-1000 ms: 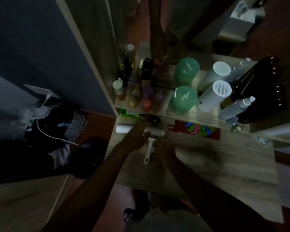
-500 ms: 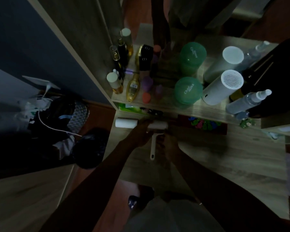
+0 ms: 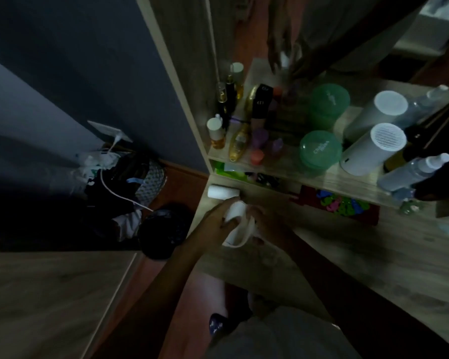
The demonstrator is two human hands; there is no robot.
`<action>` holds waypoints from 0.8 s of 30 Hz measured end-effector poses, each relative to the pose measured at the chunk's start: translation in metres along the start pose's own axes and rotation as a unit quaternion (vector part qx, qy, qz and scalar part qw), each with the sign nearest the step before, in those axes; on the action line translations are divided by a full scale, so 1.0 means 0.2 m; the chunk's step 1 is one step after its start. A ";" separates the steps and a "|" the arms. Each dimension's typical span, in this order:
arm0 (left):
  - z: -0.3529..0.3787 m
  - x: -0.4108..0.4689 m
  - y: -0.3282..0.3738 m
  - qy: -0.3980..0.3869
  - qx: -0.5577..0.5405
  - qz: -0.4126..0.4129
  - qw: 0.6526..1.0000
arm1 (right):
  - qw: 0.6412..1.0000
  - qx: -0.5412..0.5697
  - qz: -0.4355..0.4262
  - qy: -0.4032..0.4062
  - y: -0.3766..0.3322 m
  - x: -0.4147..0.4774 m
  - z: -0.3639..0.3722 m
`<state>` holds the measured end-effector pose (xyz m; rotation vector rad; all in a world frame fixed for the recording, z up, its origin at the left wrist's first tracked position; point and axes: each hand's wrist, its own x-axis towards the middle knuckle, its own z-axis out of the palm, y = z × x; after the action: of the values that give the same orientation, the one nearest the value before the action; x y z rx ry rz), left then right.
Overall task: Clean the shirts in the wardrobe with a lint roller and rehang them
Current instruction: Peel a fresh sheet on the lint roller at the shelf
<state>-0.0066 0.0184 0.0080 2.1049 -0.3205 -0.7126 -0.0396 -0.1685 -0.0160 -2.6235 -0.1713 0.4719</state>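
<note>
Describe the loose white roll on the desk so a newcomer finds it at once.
Find the wooden desk under the cluttered shelf. At its far left corner, just beyond the left hand, lies a short white roll. Unlike the lint roller in that hand, it has no handle.

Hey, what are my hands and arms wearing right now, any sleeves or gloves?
No gloves on the left hand or right hand. The left forearm and right forearm show no sleeves. Too dim to tell rings or a watch.
</note>
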 end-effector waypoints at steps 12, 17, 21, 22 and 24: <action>-0.11 -0.25 0.00 0.171 -0.038 -0.040 0.984 | 0.936 -0.324 -0.130 -0.043 -0.39 0.10 -0.10; -0.05 -0.25 0.03 0.216 -0.047 -0.083 0.972 | 0.944 -0.291 -0.143 -0.061 -0.38 0.11 -0.03; -0.03 -0.21 0.03 0.190 -0.051 -0.090 0.976 | 0.931 -0.317 -0.174 -0.051 -0.41 0.08 -0.08; -0.02 -0.20 0.02 0.189 -0.054 -0.094 0.976 | 0.928 -0.323 -0.184 -0.036 -0.40 0.09 -0.07; 0.00 -0.19 0.02 0.191 -0.066 -0.109 0.973 | 0.932 -0.315 -0.141 -0.110 -0.38 0.11 -0.02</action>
<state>-0.0378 0.0345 0.0249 2.1134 0.1681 -0.4233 -0.0202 -0.0992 0.0156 -3.0717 -0.8936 0.6981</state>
